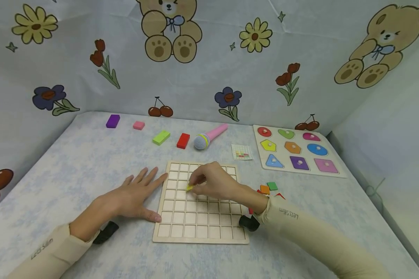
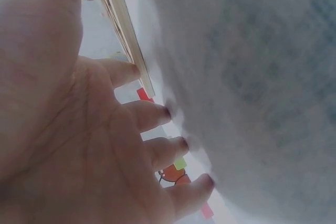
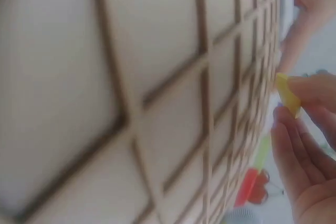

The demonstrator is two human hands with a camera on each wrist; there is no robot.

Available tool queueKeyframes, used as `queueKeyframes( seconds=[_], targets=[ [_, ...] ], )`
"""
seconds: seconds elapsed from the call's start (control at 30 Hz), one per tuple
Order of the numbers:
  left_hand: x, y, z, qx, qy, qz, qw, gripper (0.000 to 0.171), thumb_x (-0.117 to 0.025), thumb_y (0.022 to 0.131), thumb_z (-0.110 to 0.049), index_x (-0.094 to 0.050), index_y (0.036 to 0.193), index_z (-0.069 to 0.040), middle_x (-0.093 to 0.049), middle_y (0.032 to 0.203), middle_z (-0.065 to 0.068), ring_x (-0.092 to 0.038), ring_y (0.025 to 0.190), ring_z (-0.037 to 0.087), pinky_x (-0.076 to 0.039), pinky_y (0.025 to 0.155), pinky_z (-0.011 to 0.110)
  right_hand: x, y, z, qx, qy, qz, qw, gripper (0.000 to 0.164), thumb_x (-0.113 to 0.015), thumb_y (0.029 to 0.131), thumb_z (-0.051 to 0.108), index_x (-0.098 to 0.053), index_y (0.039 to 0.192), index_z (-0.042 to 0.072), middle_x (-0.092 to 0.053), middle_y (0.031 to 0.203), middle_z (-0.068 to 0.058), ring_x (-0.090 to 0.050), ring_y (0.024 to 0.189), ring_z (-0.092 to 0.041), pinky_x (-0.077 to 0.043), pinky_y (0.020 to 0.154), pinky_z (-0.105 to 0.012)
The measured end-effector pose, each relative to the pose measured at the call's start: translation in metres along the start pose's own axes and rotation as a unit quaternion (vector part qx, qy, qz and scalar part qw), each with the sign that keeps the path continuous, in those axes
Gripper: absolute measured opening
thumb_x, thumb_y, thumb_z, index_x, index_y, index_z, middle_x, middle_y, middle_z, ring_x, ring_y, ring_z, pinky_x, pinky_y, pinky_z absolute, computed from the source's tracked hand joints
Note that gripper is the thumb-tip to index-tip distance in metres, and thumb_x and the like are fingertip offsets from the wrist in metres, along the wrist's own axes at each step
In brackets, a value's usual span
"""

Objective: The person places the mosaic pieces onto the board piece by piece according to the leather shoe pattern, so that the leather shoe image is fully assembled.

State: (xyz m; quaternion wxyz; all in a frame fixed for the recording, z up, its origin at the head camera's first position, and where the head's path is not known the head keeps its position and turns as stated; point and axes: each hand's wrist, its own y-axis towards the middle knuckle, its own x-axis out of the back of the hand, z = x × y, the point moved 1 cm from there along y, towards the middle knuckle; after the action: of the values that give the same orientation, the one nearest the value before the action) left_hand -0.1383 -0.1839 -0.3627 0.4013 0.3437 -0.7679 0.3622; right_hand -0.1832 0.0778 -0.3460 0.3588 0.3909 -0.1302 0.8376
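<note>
A wooden grid board (image 1: 177, 230) with square cells lies on the table in front of me. My right hand (image 1: 217, 181) is above its upper middle and pinches a small yellow tile (image 1: 189, 188) between thumb and fingers. In the right wrist view the yellow tile (image 3: 288, 96) is tipped up on edge, close to the grid. My left hand (image 1: 134, 195) lies with spread fingers on the table, its thumb and index fingertip against the board's left edge. Right of the board lie an orange tile (image 1: 264, 189), a green tile (image 1: 272, 186) and some red pieces, partly hidden by my right arm.
Behind the board lie a purple block (image 1: 113, 121), a pink block (image 1: 138, 125), a lime block (image 1: 161, 137), a red block (image 1: 183, 141) and a toy microphone (image 1: 209, 137). A small pattern card (image 1: 242, 152) and a shape puzzle board (image 1: 283, 157) sit at the back right.
</note>
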Motion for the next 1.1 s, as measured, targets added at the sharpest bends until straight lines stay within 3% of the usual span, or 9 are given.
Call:
queueKeyframes(
  seconds=[0.37, 0.5, 0.7, 0.87, 1.1],
  targets=[
    [0.001, -0.002, -0.001, -0.004, -0.004, -0.002, 1.0, 0.122, -0.071, 0.072, -0.073, -0.014, 0.162, -0.015, -0.003, 0.167, 0.023, 0.001, 0.152, 0.05, -0.005, 0.113, 0.075, -0.019, 0.01, 0.012, 0.02, -0.096, 0.052, 0.994, 0.004, -0.078, 0.087, 0.009, -0.077, 0.09, 0.011, -0.074, 0.087, 0.005, -0.063, 0.083, -0.004, -0.052, 0.077, -0.016],
    [0.001, -0.001, -0.001, -0.009, -0.007, -0.004, 0.9999, 0.121, -0.071, 0.072, -0.073, -0.015, 0.162, -0.015, -0.004, 0.167, 0.024, 0.001, 0.152, 0.051, -0.005, 0.112, 0.076, -0.02, 0.009, 0.015, 0.038, -0.133, 0.065, 0.988, 0.004, -0.075, 0.089, 0.008, -0.078, 0.09, 0.011, -0.073, 0.093, 0.003, -0.065, 0.09, -0.006, -0.052, 0.082, -0.017],
    [0.001, 0.0, 0.0, -0.006, -0.003, -0.005, 1.0, 0.121, -0.071, 0.072, -0.074, -0.015, 0.162, -0.015, -0.003, 0.167, 0.023, 0.001, 0.152, 0.051, -0.005, 0.112, 0.076, -0.014, -0.001, 0.022, 0.048, -0.21, 0.093, 0.972, 0.011, -0.068, 0.096, 0.016, -0.078, 0.101, 0.015, -0.067, 0.116, -0.001, -0.061, 0.109, -0.015, -0.053, 0.091, -0.026],
    [-0.001, 0.001, 0.0, -0.002, 0.003, -0.008, 1.0, 0.123, -0.071, 0.07, -0.076, -0.016, 0.162, -0.015, -0.005, 0.167, 0.024, -0.001, 0.151, 0.052, -0.007, 0.111, 0.078, -0.002, -0.016, 0.017, 0.051, -0.207, 0.095, 0.972, 0.015, -0.066, 0.098, 0.02, -0.076, 0.109, 0.017, -0.066, 0.12, 0.001, -0.061, 0.111, -0.013, -0.053, 0.093, -0.029],
    [-0.002, 0.001, 0.0, -0.004, 0.003, -0.007, 1.0, 0.121, -0.071, 0.072, -0.074, -0.014, 0.163, -0.017, -0.003, 0.167, 0.023, 0.0, 0.152, 0.051, -0.006, 0.112, 0.076, 0.031, -0.045, -0.009, -0.003, -0.157, 0.069, 0.985, 0.022, -0.069, 0.097, 0.023, -0.073, 0.115, 0.013, -0.066, 0.122, 0.004, -0.06, 0.117, -0.013, -0.051, 0.1, -0.034]
  ],
)
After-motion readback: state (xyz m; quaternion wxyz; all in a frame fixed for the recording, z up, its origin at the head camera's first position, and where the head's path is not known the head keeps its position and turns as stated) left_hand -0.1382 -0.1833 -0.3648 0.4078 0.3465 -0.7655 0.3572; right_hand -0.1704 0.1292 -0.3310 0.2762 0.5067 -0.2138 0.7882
